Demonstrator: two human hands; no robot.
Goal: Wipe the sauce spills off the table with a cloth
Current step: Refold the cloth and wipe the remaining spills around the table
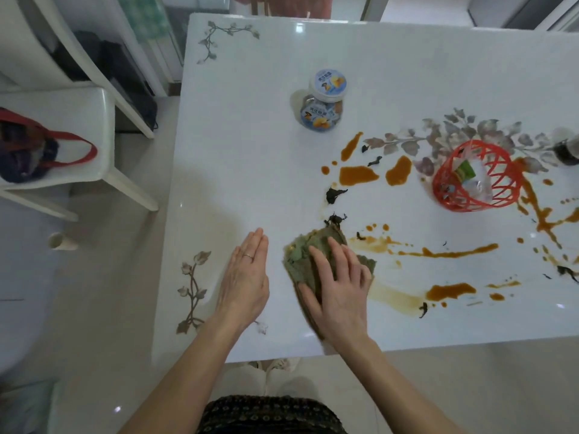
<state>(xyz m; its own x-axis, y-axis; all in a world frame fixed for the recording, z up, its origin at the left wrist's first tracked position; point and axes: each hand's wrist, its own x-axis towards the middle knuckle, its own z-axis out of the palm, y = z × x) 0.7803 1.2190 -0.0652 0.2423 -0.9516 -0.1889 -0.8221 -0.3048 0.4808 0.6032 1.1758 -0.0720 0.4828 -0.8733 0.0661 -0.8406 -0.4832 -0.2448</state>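
Cloth (301, 264) pressed by right hand (341, 291), fingers spread; left hand (245, 281) flat, perhaps touching table (250, 126).

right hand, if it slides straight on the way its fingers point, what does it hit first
The right hand, pressing flat on the cloth, points toward the far side, slightly left. It would probably first meet the dark scraps just beyond the cloth's far edge.
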